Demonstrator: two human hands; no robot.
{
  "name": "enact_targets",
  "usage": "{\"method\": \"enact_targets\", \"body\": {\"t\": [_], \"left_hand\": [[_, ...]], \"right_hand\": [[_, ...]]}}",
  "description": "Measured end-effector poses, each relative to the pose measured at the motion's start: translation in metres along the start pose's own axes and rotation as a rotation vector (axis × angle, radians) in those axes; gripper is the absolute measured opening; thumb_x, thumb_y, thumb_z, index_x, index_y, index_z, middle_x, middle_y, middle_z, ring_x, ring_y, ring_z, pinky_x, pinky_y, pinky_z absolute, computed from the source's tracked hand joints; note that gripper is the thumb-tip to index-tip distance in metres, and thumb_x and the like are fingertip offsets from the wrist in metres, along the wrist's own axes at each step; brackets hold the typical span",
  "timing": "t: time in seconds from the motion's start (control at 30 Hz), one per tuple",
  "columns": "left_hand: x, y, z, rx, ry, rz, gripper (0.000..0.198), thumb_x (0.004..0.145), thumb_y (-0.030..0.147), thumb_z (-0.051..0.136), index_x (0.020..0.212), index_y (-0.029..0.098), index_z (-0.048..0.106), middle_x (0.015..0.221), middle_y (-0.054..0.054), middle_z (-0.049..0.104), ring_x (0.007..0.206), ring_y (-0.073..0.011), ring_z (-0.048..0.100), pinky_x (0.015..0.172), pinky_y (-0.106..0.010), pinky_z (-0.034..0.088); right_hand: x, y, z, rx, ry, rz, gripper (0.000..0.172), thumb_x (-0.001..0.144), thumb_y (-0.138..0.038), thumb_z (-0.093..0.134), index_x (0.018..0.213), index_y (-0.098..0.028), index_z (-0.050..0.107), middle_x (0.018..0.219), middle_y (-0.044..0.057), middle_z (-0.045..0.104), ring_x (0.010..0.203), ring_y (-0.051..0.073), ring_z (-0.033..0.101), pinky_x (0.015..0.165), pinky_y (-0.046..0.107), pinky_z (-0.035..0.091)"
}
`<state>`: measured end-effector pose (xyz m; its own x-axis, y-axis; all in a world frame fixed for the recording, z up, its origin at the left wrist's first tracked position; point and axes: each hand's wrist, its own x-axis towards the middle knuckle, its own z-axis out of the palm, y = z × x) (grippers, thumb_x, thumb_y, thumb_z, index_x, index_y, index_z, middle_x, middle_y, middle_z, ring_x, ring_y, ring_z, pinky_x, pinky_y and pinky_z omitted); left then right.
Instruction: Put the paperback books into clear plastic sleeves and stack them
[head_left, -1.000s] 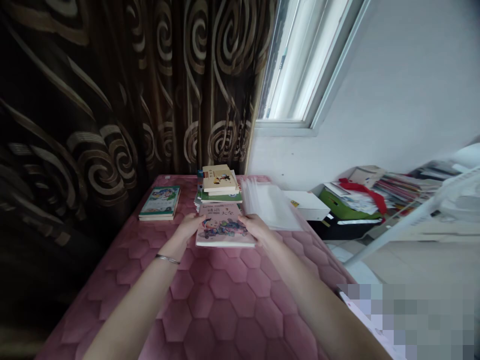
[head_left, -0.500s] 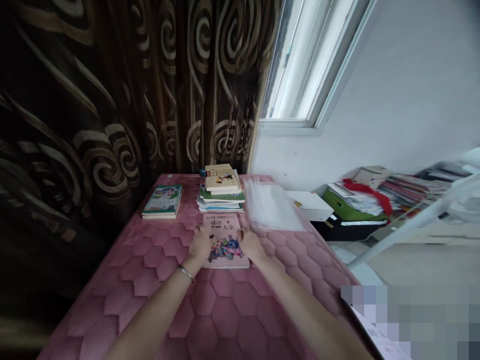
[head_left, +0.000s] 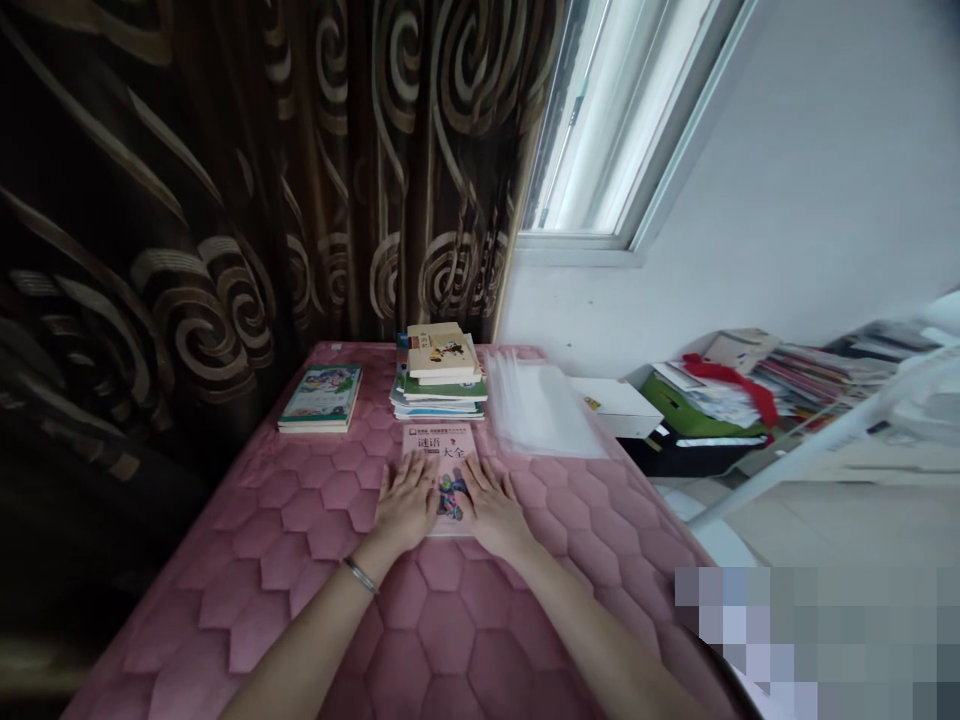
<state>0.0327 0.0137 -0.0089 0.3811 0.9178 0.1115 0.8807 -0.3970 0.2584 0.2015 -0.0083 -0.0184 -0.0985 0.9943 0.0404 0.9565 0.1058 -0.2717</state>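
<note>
A pink book (head_left: 451, 468) with cartoon figures and Chinese characters on its cover lies flat on the quilted pink bedspread (head_left: 450, 620). My left hand (head_left: 409, 502) rests palm down on the cover's left half, fingers stretched out. On the right half lies my right hand (head_left: 493, 508), also flat with the fingers spread. Both hands hide parts of the cover picture. Just beyond the book stands a stack of books (head_left: 442, 385), topped by a cream-coloured one.
Green-edged books (head_left: 321, 398) lie at the far left. Clear plastic sleeves (head_left: 544, 405) are spread right of the stack. Past the bed's right edge are a white box (head_left: 615, 405) and a green and black bin (head_left: 679, 415) full of papers. A dark patterned curtain (head_left: 360, 180) hangs behind.
My hands have gone from gripping the pink book's two side edges to lying flat on its cover, closer together. The view has shifted slightly.
</note>
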Motion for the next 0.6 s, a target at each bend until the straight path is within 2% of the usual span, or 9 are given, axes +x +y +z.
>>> {"method": "enact_targets", "body": {"t": [0.07,0.13,0.27,0.33,0.43,0.53,0.6], "left_hand": [[-0.004,-0.007,-0.003,0.003,-0.005,-0.035,0.055,0.094,0.034,0.031,0.148,0.026,0.028,0.158,-0.003,0.022,0.145,-0.0255,0.019,0.116,-0.054,0.011],[-0.007,-0.009,-0.006,-0.003,0.007,-0.088,0.053,0.094,0.032,0.033,0.147,0.027,0.031,0.157,-0.004,0.023,0.143,-0.0277,0.023,0.115,-0.052,0.017],[-0.006,-0.005,-0.013,-0.121,0.105,-0.285,0.044,0.094,0.034,0.039,0.136,0.031,0.050,0.148,-0.011,0.042,0.129,-0.0313,0.042,0.105,-0.050,0.033],[0.001,-0.005,-0.017,-0.305,0.111,-0.392,0.036,0.089,0.029,0.050,0.123,0.027,0.062,0.135,-0.012,0.054,0.124,-0.0294,0.047,0.105,-0.046,0.033],[0.017,-0.012,-0.022,-0.545,0.080,-0.509,0.038,0.074,0.020,0.069,0.112,0.018,0.065,0.116,-0.013,0.066,0.120,-0.0276,0.052,0.102,-0.038,0.037],[0.031,-0.021,-0.024,-0.687,0.034,-0.607,0.041,0.053,0.017,0.082,0.091,0.013,0.066,0.086,-0.011,0.072,0.096,-0.0308,0.065,0.083,-0.037,0.049],[0.036,-0.025,-0.023,-0.837,0.017,-0.640,0.032,0.049,0.015,0.083,0.074,0.014,0.063,0.066,-0.007,0.069,0.077,-0.0298,0.067,0.070,-0.036,0.051]], "right_hand": [[-0.001,0.002,-0.002,0.006,-0.015,0.026,0.057,0.097,-0.045,0.023,0.149,-0.021,0.026,0.158,0.003,0.017,0.145,0.025,0.012,0.115,0.052,0.012],[-0.001,0.002,-0.006,0.005,-0.002,0.027,0.055,0.098,-0.042,0.025,0.148,-0.022,0.030,0.157,0.003,0.021,0.145,0.026,0.015,0.115,0.052,0.014],[-0.003,0.002,-0.009,0.025,0.104,0.060,0.046,0.097,-0.033,0.030,0.140,-0.030,0.046,0.150,0.003,0.038,0.135,0.026,0.033,0.107,0.045,0.031],[-0.003,0.002,-0.008,0.028,0.142,0.096,0.043,0.096,-0.032,0.033,0.135,-0.032,0.051,0.144,0.004,0.045,0.129,0.026,0.039,0.101,0.043,0.036],[-0.003,0.002,-0.005,0.014,0.161,0.122,0.041,0.095,-0.031,0.037,0.133,-0.034,0.052,0.140,0.004,0.048,0.125,0.026,0.041,0.097,0.042,0.038],[-0.003,0.001,-0.003,0.005,0.168,0.124,0.042,0.095,-0.030,0.037,0.134,-0.032,0.051,0.141,0.005,0.047,0.125,0.026,0.040,0.098,0.042,0.036],[-0.004,0.000,-0.002,0.006,0.175,0.123,0.042,0.095,-0.030,0.036,0.135,-0.031,0.051,0.141,0.005,0.047,0.126,0.026,0.040,0.098,0.042,0.036]]}}
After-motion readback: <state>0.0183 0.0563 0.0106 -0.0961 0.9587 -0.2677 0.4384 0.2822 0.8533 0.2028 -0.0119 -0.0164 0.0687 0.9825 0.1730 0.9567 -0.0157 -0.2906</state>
